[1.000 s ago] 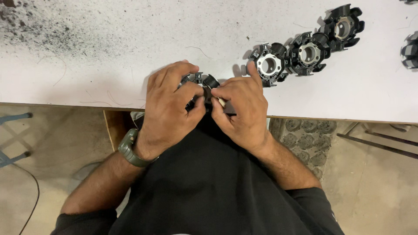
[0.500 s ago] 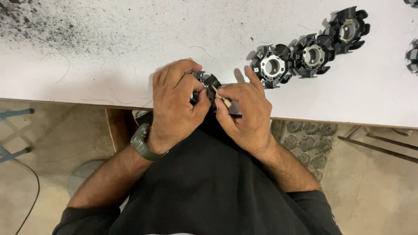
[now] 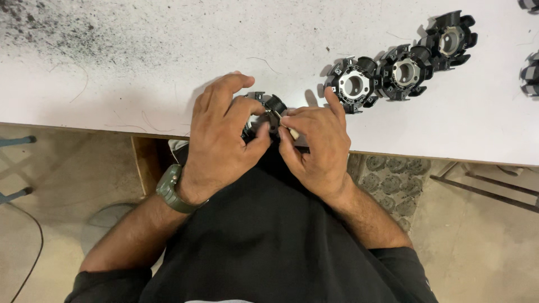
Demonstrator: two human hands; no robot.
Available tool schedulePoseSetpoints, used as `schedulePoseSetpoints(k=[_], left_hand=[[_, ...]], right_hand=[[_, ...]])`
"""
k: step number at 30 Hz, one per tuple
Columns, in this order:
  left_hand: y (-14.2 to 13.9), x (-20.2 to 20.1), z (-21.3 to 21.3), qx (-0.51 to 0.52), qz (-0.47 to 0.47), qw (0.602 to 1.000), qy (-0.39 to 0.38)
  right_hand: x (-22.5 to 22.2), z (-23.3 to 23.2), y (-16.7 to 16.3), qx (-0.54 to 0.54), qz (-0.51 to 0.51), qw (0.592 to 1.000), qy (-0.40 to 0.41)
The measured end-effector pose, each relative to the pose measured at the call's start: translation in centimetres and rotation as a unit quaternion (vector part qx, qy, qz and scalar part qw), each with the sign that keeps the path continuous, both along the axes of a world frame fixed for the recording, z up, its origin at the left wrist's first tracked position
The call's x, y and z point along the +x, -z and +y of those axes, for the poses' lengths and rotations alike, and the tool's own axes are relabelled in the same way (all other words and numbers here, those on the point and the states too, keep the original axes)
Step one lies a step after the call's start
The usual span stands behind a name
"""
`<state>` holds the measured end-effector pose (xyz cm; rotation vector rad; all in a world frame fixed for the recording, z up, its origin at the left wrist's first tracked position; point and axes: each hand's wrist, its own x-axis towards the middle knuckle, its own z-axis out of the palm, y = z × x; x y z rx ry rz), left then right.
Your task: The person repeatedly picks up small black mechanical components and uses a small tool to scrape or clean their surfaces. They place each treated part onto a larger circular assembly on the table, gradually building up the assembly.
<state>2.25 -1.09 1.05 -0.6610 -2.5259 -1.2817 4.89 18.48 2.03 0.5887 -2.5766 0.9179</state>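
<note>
Fingers (image 3: 255, 134) of the left hand (image 3: 222, 140) clasp a black round part (image 3: 268, 104) at the table (image 3: 140, 62) edge while the right hand (image 3: 317, 148) pinches a small pin (image 3: 286, 124) into it, seemingly mid-fitting, needing careful alignment.

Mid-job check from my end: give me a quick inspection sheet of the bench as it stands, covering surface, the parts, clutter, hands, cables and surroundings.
Surface: white table, black dust speckled over its far left corner, thin scratches elsewhere.
Job's things: black ring-shaped part held at the table's near edge; a small pale-handled tool pressed against it.
Clutter: three matching black parts with pale centres in a diagonal row; part of another at the right edge.
Hands: left hand wrapped around the part, green watch on its wrist; right hand pinches the tool.
Cables: a thin dark cable on the floor at left.
Surroundings: concrete floor, a patterned mat under the table, metal bars at right.
</note>
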Motion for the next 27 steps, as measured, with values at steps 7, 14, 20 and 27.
schedulePoseSetpoints(k=[7, 14, 20, 27], left_hand=[[-0.5, -0.2, -0.3, -0.032, 0.024, 0.999, -0.005], [-1.2, -0.7, -0.5, -0.072, 0.025, 0.995, 0.067], [-1.2, -0.4, 0.2, -0.03, 0.003, 0.999, 0.03], [0.0, -0.3, 0.7, -0.031, 0.015, 0.999, -0.001]], right_hand=[[-0.1, -0.3, 0.1, 0.0, 0.009, 1.0, -0.004], [-0.4, -0.1, 0.3, -0.003, 0.014, 1.0, -0.011], [0.1, 0.3, 0.1, -0.018, -0.009, 1.0, -0.013], [0.7, 0.3, 0.2, -0.081, -0.013, 0.997, 0.012]])
